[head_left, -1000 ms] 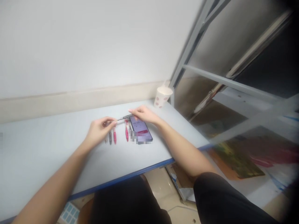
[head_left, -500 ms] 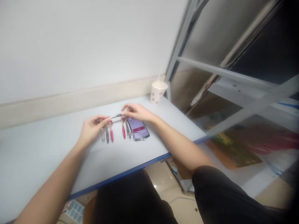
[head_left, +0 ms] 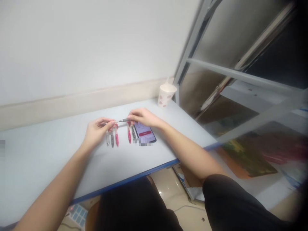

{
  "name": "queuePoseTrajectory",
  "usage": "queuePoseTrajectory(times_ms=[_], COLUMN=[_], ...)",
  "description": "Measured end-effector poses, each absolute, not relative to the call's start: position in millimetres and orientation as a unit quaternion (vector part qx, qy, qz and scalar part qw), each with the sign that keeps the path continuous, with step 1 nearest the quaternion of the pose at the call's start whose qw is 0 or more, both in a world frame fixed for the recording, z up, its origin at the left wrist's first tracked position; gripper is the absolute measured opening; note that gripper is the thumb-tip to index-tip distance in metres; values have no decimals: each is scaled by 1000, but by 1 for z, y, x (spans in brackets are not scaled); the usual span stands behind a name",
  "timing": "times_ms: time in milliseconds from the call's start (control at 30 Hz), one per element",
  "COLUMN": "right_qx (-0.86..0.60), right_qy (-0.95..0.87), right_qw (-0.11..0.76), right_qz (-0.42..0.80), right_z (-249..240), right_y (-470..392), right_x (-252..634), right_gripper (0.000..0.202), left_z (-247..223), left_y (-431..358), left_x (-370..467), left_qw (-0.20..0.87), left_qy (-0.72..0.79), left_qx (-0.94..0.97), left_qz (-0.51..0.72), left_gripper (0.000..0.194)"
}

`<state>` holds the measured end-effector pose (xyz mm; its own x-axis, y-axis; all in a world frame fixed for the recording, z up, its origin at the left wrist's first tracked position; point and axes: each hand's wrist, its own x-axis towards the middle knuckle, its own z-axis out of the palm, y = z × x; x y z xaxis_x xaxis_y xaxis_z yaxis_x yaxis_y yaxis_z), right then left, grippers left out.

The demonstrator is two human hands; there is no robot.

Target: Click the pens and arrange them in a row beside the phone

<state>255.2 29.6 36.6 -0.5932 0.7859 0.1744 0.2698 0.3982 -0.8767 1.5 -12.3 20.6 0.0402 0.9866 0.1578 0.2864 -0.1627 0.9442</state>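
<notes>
Clock: centred on the held pen, 12 toward the wall.
Tabletop, 9 o'clock: the pale tabletop runs past the left forearm to the border of view, its widest stretch for moving.
Left hand, 8 o'clock: the left hand pinches the slim, silvery end of the held pen with thumb and finger; what sits deeper in the curled fingers is too small to tell.
Left row, 7 to 8 o'clock: a clear pen, a grey pen and a pink pen lie side by side, tops near the left hand.
Held pen: the grey-bodied held pen spans between both hands, nearly level, above the gap between the two rows.
Front edge, 6 o'clock: the blue edge, well apart from the pens.
Right row, 4 to 5 o'clock: a second pink pen and second grey pen, just beside the phone.
Right hand, 3 o'clock: the right hand pinches the pen's thicker end, over the phone's top.
Corner, 2 o'clock: a paper cup stands near the metal rack, which limits room rightward.
</notes>
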Motion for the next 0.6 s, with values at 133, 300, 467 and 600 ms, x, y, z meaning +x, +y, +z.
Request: queuePoseTrajectory(times_ms=[133,300,467,600], right_qx=[-355,-338,-347,-360], right_qy=[-772,-793,-806,-808], right_qw=[303,286,259,243], right_qz=[431,419,404,398], right_z=[35,38,44,43], right_y=[28,25,22,22], right_x=[253,253,252,251], right_gripper=[24,29,40,40], left_z=[18,19,20,15], left_y=[-11,-12,-14,-9], left_x=[2,2,-2,-7], left_qw=[395,400,386,405], left_qy=[530,530,537,552], left_qx=[590,586,590,585], left_qz=[465,465,463,434], left_gripper=[39,42,43,45])
